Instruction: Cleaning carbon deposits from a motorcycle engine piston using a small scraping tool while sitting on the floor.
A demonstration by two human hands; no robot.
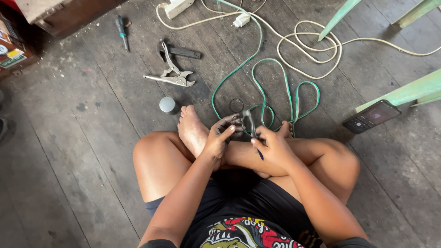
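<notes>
I sit cross-legged on a dark wooden floor. My left hand (220,138) pinches the end of a green cable (257,87) that loops out across the boards in front of my feet. My right hand (271,146) grips a small pair of pliers (250,124) with a blue handle, its jaws meeting the cable end right between both hands. The exact contact point is hidden by my fingers.
Locking pliers (171,76) and a green-handled screwdriver (121,31) lie at the upper left. A small grey cylinder (167,104) stands by my foot. A cream cord (312,46), a power strip (178,6), a phone (371,115) and green furniture legs (404,92) are at the right.
</notes>
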